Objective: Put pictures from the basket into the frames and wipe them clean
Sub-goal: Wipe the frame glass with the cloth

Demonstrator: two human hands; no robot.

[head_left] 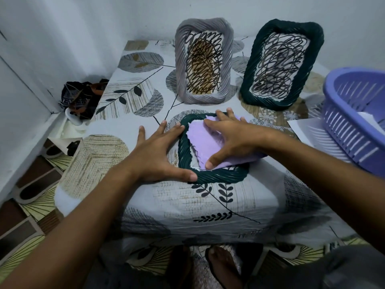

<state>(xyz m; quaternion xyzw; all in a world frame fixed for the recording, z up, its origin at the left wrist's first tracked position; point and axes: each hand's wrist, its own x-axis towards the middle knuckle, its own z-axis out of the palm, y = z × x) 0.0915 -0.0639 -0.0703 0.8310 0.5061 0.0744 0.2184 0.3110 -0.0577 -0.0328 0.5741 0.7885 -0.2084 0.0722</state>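
The three frames look woven from twisted cord or wicker, ribbed and matt: a grey frame (203, 61) and a dark green frame (281, 65) at the far edge, another near the front edge (218, 177). The lilac cloth (205, 142) is soft. The basket (354, 119) is smooth slotted plastic. Printed fabric covers the table (187, 205).

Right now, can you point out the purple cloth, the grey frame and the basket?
purple cloth (210, 147): head view, bare middle of the cloth beside the right hand.
grey frame (180, 65): head view, left side of its twisted rim.
purple basket (350, 130): head view, slatted front wall.
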